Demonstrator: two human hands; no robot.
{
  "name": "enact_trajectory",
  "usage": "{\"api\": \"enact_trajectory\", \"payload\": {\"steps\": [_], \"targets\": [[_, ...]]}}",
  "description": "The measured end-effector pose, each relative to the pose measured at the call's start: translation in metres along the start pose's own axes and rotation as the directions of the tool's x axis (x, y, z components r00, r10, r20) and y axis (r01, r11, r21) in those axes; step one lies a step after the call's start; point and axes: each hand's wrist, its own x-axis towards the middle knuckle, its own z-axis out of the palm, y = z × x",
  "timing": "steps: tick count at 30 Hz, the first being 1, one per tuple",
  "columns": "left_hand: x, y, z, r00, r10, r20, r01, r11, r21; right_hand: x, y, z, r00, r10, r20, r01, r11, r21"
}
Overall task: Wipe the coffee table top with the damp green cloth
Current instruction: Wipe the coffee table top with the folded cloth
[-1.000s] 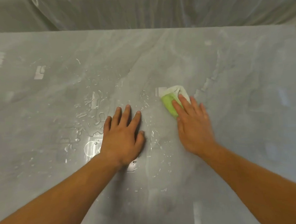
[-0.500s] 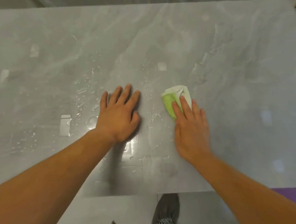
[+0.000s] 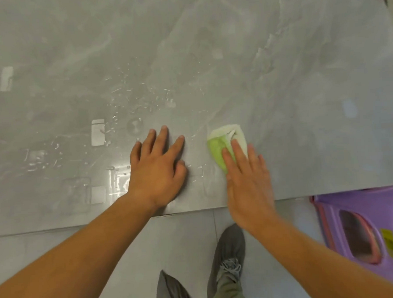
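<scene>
The grey marble-look coffee table top [image 3: 267,81] fills most of the view, with water droplets [image 3: 129,100] and wet streaks left of centre. A folded green and white cloth [image 3: 220,143] lies near the table's front edge. My right hand [image 3: 247,182] presses flat on the cloth's near part, fingers together; most of the cloth under the palm is hidden. My left hand [image 3: 158,171] rests flat on the wet surface just left of the cloth, fingers spread, holding nothing.
The table's front edge [image 3: 81,226] runs across the lower part of the view. Below it is grey tiled floor [image 3: 182,240] with my grey shoes [image 3: 228,254]. A purple plastic object [image 3: 366,228] stands on the floor at the right, by the table edge.
Both hands and the cloth have slid back toward the table's front edge. The view has tilted down, so the floor, shoes and purple object now show.
</scene>
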Motion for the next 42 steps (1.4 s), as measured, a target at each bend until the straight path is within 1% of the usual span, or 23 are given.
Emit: {"api": "enact_trajectory", "payload": {"steps": [2, 4, 5, 8, 9, 10, 12, 14, 16, 17, 19, 21, 22, 23, 26, 28, 29, 33, 34, 35, 37, 40, 42], "targets": [[-0.001, -0.002, 0.001, 1.000, 0.008, 0.006, -0.008, 1.000, 0.002, -0.009, 0.003, 0.000, 0.993, -0.115, 0.030, 0.114, 0.993, 0.018], [0.000, -0.004, 0.002, 1.000, 0.024, 0.003, -0.024, 1.000, 0.000, -0.001, 0.013, -0.005, 0.992, -0.120, 0.030, 0.119, 0.992, 0.047], [0.000, -0.006, 0.002, 0.999, 0.034, 0.002, -0.034, 0.999, -0.003, 0.003, 0.013, -0.006, 0.997, -0.071, 0.023, 0.070, 0.996, 0.052], [0.001, -0.013, 0.002, 0.998, 0.057, -0.004, -0.057, 0.998, -0.037, 0.001, -0.018, 0.001, 0.985, 0.169, -0.016, -0.168, 0.983, 0.071], [0.001, -0.014, 0.001, 0.998, 0.061, -0.004, -0.061, 0.997, -0.053, -0.005, -0.033, 0.005, 0.980, 0.198, -0.028, -0.195, 0.978, 0.070], [0.002, -0.016, -0.001, 0.998, 0.063, -0.004, -0.063, 0.996, -0.070, -0.013, -0.048, 0.011, 0.985, 0.171, -0.033, -0.169, 0.984, 0.061], [0.003, -0.019, -0.004, 0.998, 0.066, -0.002, -0.066, 0.993, -0.100, -0.030, -0.065, 0.020, 0.998, 0.052, -0.020, -0.051, 0.998, 0.046], [0.004, -0.023, -0.008, 0.997, 0.082, -0.005, -0.082, 0.990, -0.113, -0.033, -0.060, 0.022, 0.999, -0.036, 0.012, 0.036, 0.998, 0.053], [0.008, -0.028, -0.013, 0.992, 0.117, -0.040, -0.120, 0.987, -0.107, -0.014, -0.046, 0.017, 0.997, -0.077, 0.020, 0.076, 0.997, 0.017], [0.011, -0.030, -0.015, 0.988, 0.137, -0.065, -0.143, 0.985, -0.099, 0.004, -0.037, 0.013, 0.999, -0.053, 0.001, 0.053, 0.999, -0.004], [0.021, -0.036, -0.017, 0.984, 0.150, -0.099, -0.158, 0.985, -0.071, 0.046, -0.024, 0.003, 0.996, 0.083, -0.029, -0.083, 0.996, 0.016], [0.034, -0.042, -0.017, 0.990, 0.106, -0.095, -0.110, 0.993, -0.032, 0.068, -0.025, -0.002, 0.981, 0.188, -0.041, -0.186, 0.981, 0.048], [0.041, -0.045, -0.017, 0.994, 0.067, -0.084, -0.069, 0.997, -0.021, 0.066, -0.031, 0.001, 0.980, 0.188, -0.058, -0.186, 0.982, 0.030], [0.048, -0.047, -0.017, 0.997, 0.027, -0.072, -0.029, 0.999, -0.023, 0.057, -0.037, 0.004, 0.987, 0.145, -0.064, -0.145, 0.989, 0.006], [0.061, -0.043, -0.017, 0.998, -0.057, -0.041, 0.055, 0.997, -0.052, 0.015, -0.045, 0.009, 0.996, -0.089, -0.012, 0.088, 0.996, -0.023], [0.062, -0.041, -0.017, 0.996, -0.078, -0.039, 0.076, 0.995, -0.059, 0.030, -0.030, 0.005, 0.987, -0.161, 0.019, 0.161, 0.987, -0.009], [0.062, -0.040, -0.017, 0.996, -0.081, -0.041, 0.079, 0.995, -0.059, 0.050, -0.022, 0.001, 0.990, -0.139, 0.008, 0.139, 0.990, -0.018], [0.061, -0.040, -0.021, 0.995, -0.085, -0.055, 0.082, 0.995, -0.048, 0.133, -0.016, -0.012, 0.992, 0.116, -0.055, -0.116, 0.993, 0.010], [0.062, -0.039, -0.022, 0.994, -0.091, -0.055, 0.088, 0.995, -0.051, 0.136, -0.021, -0.011, 0.989, 0.129, -0.068, -0.129, 0.992, 0.011], [0.062, -0.037, -0.023, 0.994, -0.099, -0.052, 0.096, 0.994, -0.057, 0.131, -0.025, -0.009, 0.992, 0.099, -0.073, -0.100, 0.995, -0.003], [0.064, -0.031, -0.027, 0.992, -0.121, -0.033, 0.118, 0.991, -0.070, 0.106, -0.030, -0.007, 0.999, -0.030, -0.029, 0.029, 0.999, -0.024], [0.068, -0.024, -0.036, 0.986, -0.163, -0.016, 0.161, 0.983, -0.085, 0.103, -0.014, -0.013, 0.976, -0.207, 0.064, 0.210, 0.977, -0.039], [0.069, -0.021, -0.039, 0.983, -0.182, -0.018, 0.180, 0.980, -0.091, 0.144, 0.002, -0.021, 0.980, -0.192, 0.044, 0.193, 0.980, -0.037]]}}
